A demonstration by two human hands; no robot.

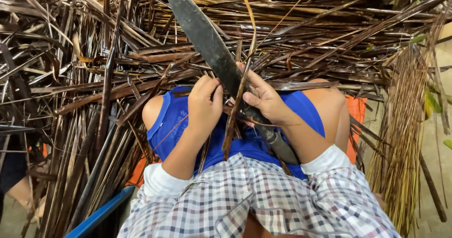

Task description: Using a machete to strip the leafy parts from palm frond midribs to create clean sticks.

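your right hand (264, 99) is wrapped around the lower part of a large dark knife (207, 45), its grip pressed together where blade meets handle; the handle runs down past your wrist toward your lap and the broad blade rises up and to the left, tip near the top of the view. a dry brown leaf strip (240, 89) lies against the blade, caught under your right thumb and fingers, curving up past the blade and hanging down between your knees. your left hand (205, 103) sits just beside the blade on its left, fingers curled and pinched on the same strip; whether they also touch the blade, you cannot tell. both hands rest above your lap, over blue shorts (176, 120), with checked shirt sleeves (245, 195) at the bottom. a thick heap of dry palm fronds (94, 77) spreads all around in front of you. a bundle of thin pale ribs (405, 139) stands at the right. a blue bar (101, 214) shows at lower left.
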